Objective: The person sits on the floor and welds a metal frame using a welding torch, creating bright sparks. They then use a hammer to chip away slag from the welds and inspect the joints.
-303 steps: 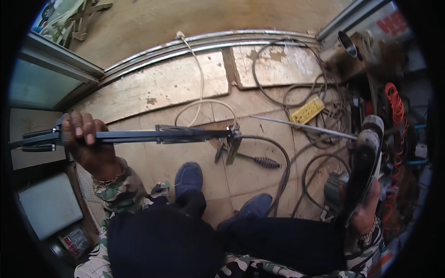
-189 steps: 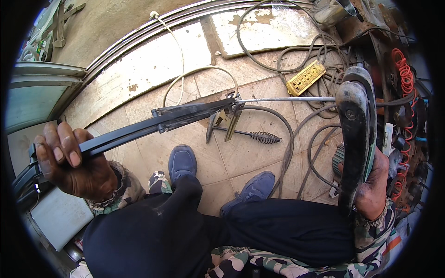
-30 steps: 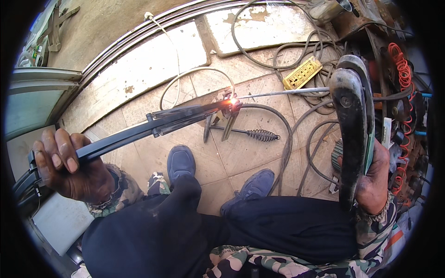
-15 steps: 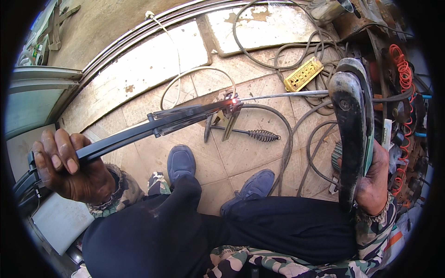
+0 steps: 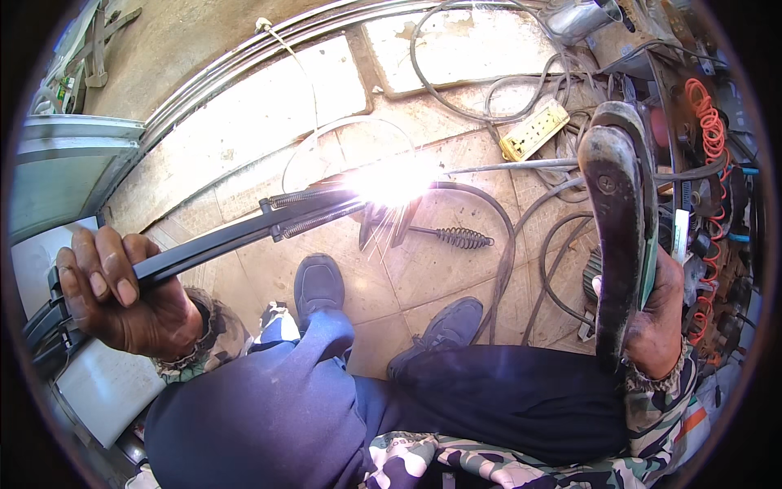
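Observation:
My left hand [image 5: 130,301] is wrapped round a black metal arm [image 5: 216,243] fitted with two coil springs. It slants away from me toward the middle. On the right, my right hand [image 5: 660,322] grips a worn black welding electrode holder [image 5: 611,236], which hides most of the fingers. A thin grey welding rod [image 5: 521,165] runs left from the holder to the far end of the metal arm. There a blinding white arc [image 5: 393,183] burns and sparks fly downward, so the contact is hidden in glare. Just below lies a chipping hammer with a spring handle [image 5: 464,238].
A yellow power strip [image 5: 535,130] lies among looped dark cables [image 5: 505,236] on the tiled floor. My grey shoes [image 5: 318,285] stand beneath the work. An orange coiled hose [image 5: 707,122] hangs over cluttered gear at right. A glass-panelled frame [image 5: 77,175] stands at left.
The small red glow at the rod's tip has become a bright white arc with sparks, lighting the floor and my trousers. Both hands have hardly moved.

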Tool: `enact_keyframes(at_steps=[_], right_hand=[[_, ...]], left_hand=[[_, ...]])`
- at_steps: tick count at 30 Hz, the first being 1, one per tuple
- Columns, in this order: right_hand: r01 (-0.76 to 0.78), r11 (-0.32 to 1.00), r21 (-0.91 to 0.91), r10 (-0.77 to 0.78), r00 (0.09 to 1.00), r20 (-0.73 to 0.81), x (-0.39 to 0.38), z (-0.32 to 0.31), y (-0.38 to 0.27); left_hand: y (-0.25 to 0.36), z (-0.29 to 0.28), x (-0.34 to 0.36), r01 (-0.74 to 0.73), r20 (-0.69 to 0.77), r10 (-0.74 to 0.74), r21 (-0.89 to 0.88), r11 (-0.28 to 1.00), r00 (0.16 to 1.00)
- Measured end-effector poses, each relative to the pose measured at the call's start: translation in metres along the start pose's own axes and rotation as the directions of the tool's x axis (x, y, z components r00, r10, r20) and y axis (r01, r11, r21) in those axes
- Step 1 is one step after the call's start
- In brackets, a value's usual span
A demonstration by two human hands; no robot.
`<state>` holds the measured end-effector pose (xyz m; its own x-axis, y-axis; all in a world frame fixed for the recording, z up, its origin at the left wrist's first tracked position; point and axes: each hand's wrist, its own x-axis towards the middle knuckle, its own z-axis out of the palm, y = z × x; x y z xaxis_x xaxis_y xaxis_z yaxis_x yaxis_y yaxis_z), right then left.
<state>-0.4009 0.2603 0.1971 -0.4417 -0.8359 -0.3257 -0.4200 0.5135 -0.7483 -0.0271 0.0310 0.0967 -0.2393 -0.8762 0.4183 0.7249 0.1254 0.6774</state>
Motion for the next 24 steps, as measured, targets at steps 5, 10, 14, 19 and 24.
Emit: enact_keyframes(at_steps=[5,10,14,19,24], right_hand=[[0.031,0.986,-0.162,-0.049,0.993,-0.110,-0.015,-0.013,0.010],[-0.015,0.990,-0.137,0.016,1.000,0.005,-0.009,-0.015,0.002],[-0.025,0.983,-0.180,0.028,1.000,0.014,-0.014,-0.024,0.010],[0.021,0.993,-0.113,-0.023,1.000,-0.020,-0.012,-0.017,0.009],[-0.036,0.999,-0.001,0.036,0.997,-0.069,-0.007,-0.003,-0.005]], left_hand=[[-0.013,-0.008,0.003,0.060,0.001,-0.060,-0.082,0.995,0.998],[-0.007,-0.014,0.000,-0.002,-0.028,0.000,-0.058,0.998,1.000],[-0.008,-0.012,0.003,0.000,-0.010,0.000,-0.043,0.999,1.000],[-0.008,-0.015,0.002,0.001,-0.052,-0.004,-0.058,0.998,0.999],[-0.013,-0.009,0.000,-0.032,-0.110,0.026,-0.049,0.998,0.994]])
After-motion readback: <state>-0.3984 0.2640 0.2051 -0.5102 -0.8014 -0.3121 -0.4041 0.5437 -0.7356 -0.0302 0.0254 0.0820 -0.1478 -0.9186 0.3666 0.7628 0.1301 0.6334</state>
